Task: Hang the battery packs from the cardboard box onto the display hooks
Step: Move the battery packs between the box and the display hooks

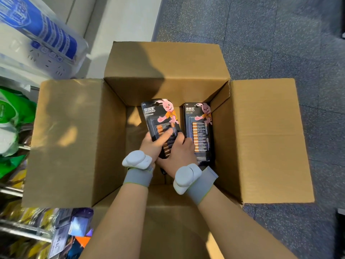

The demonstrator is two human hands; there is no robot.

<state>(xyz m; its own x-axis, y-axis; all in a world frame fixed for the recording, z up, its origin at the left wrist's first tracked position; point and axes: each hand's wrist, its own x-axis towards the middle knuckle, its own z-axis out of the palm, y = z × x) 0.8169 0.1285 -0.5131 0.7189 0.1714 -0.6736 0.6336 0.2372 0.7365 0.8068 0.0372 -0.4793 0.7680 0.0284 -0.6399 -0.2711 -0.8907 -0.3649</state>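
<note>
Gripping one battery pack [161, 116] with left hand [150, 145] and right hand [180, 155] inside the cardboard box [168, 68], beside a second pack [199, 128] at three o'clock. Best lifted level, twelve o'clock hang hole [158, 104] unobstructed.

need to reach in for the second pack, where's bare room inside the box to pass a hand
Inside the brown cardboard box, bare floor lies between its left wall and the black battery pack gripped by the left hand and right hand. The right is crowded: a second black battery pack lies flat by the right wall.
</note>
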